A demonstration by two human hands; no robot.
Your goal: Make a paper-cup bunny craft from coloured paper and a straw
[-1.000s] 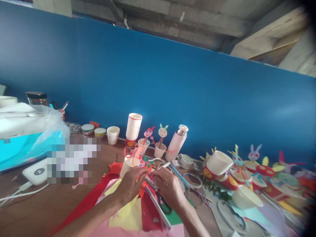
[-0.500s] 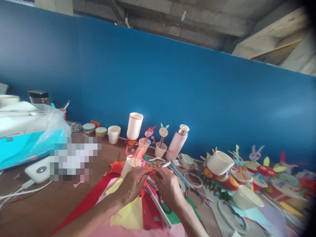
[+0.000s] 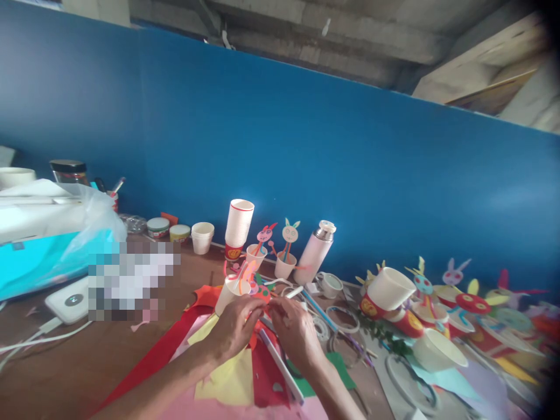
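My left hand (image 3: 240, 324) and my right hand (image 3: 298, 326) are close together over a pile of coloured paper, fingers bent and fingertips nearly meeting. What they pinch is hidden by the fingers. Just beyond the fingertips shows a red paper piece with green spots (image 3: 261, 293); I cannot tell whether it is held. Left of it stands a paper cup (image 3: 224, 296) with a pink rabbit figure in it. Below the hands lie a long white stick (image 3: 282, 368), yellow paper (image 3: 227, 379), red paper (image 3: 263, 373) and green paper (image 3: 341, 370). Grey scissor blades, partly covered, show between the hands.
Behind stand a stack of paper cups (image 3: 239, 224), two cups with rabbit figures, and a pink flask (image 3: 312, 256) before a blue partition (image 3: 280, 128). Rolls of tape (image 3: 342, 319) and several decorated cups are to the right. A white device (image 3: 67, 300) with cables and a plastic bag lie left.
My right hand has shifted slightly, its fingers curling a little more, and covers more of the scissors. My left hand stays almost where it was.
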